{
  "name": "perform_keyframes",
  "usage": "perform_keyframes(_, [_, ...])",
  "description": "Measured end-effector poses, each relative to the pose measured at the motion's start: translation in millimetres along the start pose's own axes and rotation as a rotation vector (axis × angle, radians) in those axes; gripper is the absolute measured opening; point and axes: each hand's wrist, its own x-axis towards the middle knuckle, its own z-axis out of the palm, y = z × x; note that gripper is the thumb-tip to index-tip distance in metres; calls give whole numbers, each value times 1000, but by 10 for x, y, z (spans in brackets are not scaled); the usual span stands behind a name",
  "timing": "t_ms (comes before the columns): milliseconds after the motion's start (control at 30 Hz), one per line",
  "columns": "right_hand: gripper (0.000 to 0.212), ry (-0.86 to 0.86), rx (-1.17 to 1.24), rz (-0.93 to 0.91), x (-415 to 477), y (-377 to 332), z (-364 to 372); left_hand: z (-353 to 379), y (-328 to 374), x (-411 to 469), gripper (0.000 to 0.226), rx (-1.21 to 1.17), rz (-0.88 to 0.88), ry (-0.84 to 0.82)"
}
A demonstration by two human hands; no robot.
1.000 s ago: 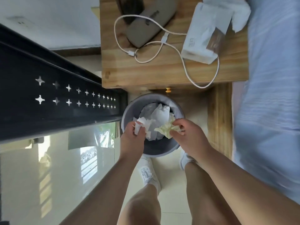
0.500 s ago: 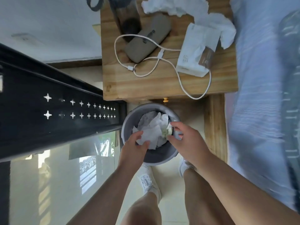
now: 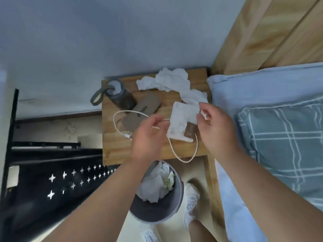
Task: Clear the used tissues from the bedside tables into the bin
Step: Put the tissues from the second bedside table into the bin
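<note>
Both hands are raised over the wooden desk [image 3: 118, 149] beside the bed [image 3: 272, 88]. The left hand [image 3: 148, 138] hangs above the desk's front half, its fingers [image 3: 157, 122] loosely curled and apart, with nothing gripped that I can make out; a white charging cable [image 3: 183, 158] loops across the wood beneath it and droops off the front edge. The right hand [image 3: 216, 130] is over the desk's right side, just beside a white tissue pack [image 3: 181, 119] with a brown patch. Its fingers look slightly bent and open; the motion blur makes it hard to say whether they touch the pack or the tissue behind it.

The used tissues [image 3: 171, 79] are a crumpled white heap along the back of the desk, trailing forward to the tissue pack's far corner. On the left of the desk stands a dark bottle [image 3: 122, 96] with a loop strap, and next to it lies a taupe case [image 3: 141, 112].

Below the desk's front edge sits the grey bin [image 3: 157, 213] on the floor, with crumpled white paper [image 3: 153, 186] inside and a greenish scrap at its right. White shoes [image 3: 192, 198] stand just beside it. A checked pillow [image 3: 286, 144] lies on the bed to the right.
</note>
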Motion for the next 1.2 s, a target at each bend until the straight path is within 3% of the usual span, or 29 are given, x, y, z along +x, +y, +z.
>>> perform_keyframes(267, [42,-135,-129,49,772,65,195,167,424,1103,47,445,257,47])
perform_keyframes(367, [43,-162,-135,66,894,128,312,246,460,1379,58,669,258,17])
perform_keyframes(567, [49,-169,-151,125,1014,289,471,428,423,1661,63,895,186,-45])
perform_keyframes(733, [42,-107,-68,164,1056,347,486,447,432,1785,38,879,204,-29])
perform_keyframes(1000, [29,96,53,21,949,80,329,356,518,1683,35,694,299,92])
perform_keyframes(1200, [26,107,103,0,739,-125,137,167,609,1177,27,433,335,155])
